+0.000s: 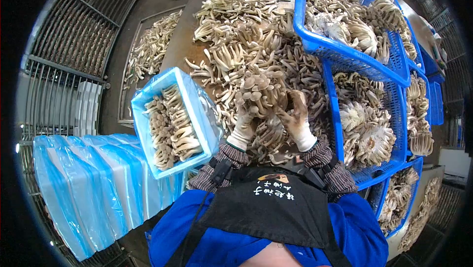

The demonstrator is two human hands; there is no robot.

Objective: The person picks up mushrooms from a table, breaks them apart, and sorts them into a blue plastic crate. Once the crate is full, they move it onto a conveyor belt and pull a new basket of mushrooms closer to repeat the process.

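Fingertips of both hands buried in mushroom cluster (260, 94), grip unclear; far crate (345, 55) cut off at top edge; right-side crates (419, 178) blurred by lens edge.

One head-worn fisheye camera looks steeply down, close over the worktable (183, 35) (single view).

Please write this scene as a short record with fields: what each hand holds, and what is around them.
left hand: gloved, grips a mushroom cluster from the left
right hand: gloved, holds the same cluster from the right
under the hands: loose mushroom pile on the table
left of hands: lined box, partly filled with mushrooms
right of hands: blue crates of mushrooms
lower left: stack of lined boxes
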